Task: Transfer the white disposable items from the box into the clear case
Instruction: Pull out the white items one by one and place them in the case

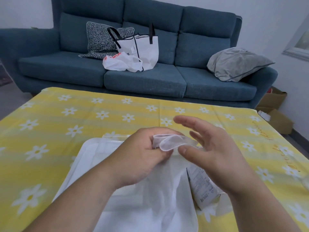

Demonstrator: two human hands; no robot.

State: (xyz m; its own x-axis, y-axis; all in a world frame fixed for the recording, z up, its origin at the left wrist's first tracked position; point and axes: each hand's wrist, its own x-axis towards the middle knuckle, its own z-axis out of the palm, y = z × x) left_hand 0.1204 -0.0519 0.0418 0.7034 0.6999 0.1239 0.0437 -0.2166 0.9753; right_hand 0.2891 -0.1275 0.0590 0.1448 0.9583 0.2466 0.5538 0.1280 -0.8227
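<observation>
My left hand [142, 151] pinches the top edge of a thin white disposable item [168, 141], whose translucent sheet hangs down over the table in front of me. My right hand [210, 144] is beside it with fingers spread and straight, its thumb close to the item's rim. Below my left arm lies the clear case [87, 158], with white contents showing through it. The white box [205, 190], with small printed text on its side, lies under my right wrist, partly hidden.
The table carries a yellow cloth with white daisies [83, 118]. Behind it stands a blue sofa [143, 77] with a white tote bag [142, 47], a plastic bag [120, 62] and cushions. Cardboard boxes [274, 114] sit on the floor at the right.
</observation>
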